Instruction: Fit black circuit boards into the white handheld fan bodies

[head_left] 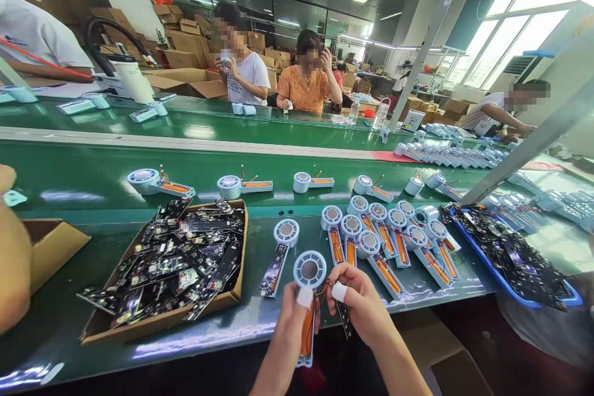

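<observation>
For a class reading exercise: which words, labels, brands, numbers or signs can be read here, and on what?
No text is readable.
White T-shirt: printed lines, too blurred.
White box at the back: marks, too small.
Loose boards in the cardboard box: tiny white marks, too small.
Blue case in the left hand: no text seen.
Dark board at the right hand: any print too small.
</observation>
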### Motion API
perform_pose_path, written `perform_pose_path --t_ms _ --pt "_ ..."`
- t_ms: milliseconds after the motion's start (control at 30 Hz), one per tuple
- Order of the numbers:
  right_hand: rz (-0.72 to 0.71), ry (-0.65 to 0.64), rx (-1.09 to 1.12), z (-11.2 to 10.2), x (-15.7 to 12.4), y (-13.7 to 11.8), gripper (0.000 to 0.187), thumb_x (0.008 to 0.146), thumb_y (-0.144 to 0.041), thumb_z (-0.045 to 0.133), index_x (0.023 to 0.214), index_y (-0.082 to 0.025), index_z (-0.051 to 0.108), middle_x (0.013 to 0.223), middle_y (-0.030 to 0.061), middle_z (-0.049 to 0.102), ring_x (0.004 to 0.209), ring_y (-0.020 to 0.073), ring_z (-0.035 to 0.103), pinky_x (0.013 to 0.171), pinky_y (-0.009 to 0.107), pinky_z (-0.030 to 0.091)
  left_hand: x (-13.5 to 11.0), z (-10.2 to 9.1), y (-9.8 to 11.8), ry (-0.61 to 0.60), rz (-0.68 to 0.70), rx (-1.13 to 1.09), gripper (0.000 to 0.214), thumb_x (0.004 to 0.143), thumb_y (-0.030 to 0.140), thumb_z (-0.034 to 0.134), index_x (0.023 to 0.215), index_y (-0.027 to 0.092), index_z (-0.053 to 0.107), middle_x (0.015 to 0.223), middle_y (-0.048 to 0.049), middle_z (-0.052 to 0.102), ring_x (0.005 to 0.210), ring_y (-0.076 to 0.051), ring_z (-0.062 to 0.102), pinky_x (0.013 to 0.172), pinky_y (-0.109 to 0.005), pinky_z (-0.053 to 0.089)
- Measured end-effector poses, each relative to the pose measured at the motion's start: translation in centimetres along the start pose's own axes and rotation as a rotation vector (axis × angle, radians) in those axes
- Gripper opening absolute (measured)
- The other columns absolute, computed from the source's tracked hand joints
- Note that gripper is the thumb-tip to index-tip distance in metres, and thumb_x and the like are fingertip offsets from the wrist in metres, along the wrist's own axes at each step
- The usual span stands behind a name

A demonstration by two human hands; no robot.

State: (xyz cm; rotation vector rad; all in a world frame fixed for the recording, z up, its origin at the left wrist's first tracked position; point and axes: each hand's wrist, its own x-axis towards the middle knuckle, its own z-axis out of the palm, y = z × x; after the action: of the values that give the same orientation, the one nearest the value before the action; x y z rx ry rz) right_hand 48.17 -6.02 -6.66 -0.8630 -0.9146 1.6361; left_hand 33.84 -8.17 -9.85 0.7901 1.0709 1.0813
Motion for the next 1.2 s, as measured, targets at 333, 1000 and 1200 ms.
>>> perform_pose_path --t_ms 333,1000,1200 --pt "-0.108 0.12 -0.739 0.4 -1.3 -1.2 0.026 0.086 -0.024 0.059 0.11 -0.022 0.051 0.087 0.0008 0.061 0.075 0.0159 0.058 0.064 0.025 0.044 0.5 -1.0 -0.4 0.181 0.21 0.133 0.048 0.087 0.056 0.061 0.119 0.022 0.051 0.115 -0.0105 0.068 0.094 -0.023 0.066 0.088 -0.037 0.051" --pt "0.104 -0.191 -0.533 1.8 -1.8 0.2 0.064 0.093 -0.075 0.04 0.059 -0.021 0.041 0.044 -0.0068 0.04 0.04 0.0056 0.031 0.042 0.019 0.025 -1.2 -1.7 0.8 -0.072 0.121 -0.232 0.052 0.077 0.037 0.074 0.122 0.025 0.052 0.12 -0.0072 0.066 0.105 -0.026 0.066 0.086 -0.034 0.053" --pt "0.082 -0.088 -0.434 2.4 -2.1 0.8 0.061 0.093 -0.074 0.044 0.062 -0.021 0.04 0.043 -0.0084 0.038 0.037 0.0046 0.027 0.039 0.019 0.021 -0.9 -1.2 -0.7 0.015 0.162 -0.001 0.054 0.082 0.05 0.069 0.124 0.022 0.049 0.129 -0.0125 0.064 0.123 -0.028 0.061 0.103 -0.037 0.048"
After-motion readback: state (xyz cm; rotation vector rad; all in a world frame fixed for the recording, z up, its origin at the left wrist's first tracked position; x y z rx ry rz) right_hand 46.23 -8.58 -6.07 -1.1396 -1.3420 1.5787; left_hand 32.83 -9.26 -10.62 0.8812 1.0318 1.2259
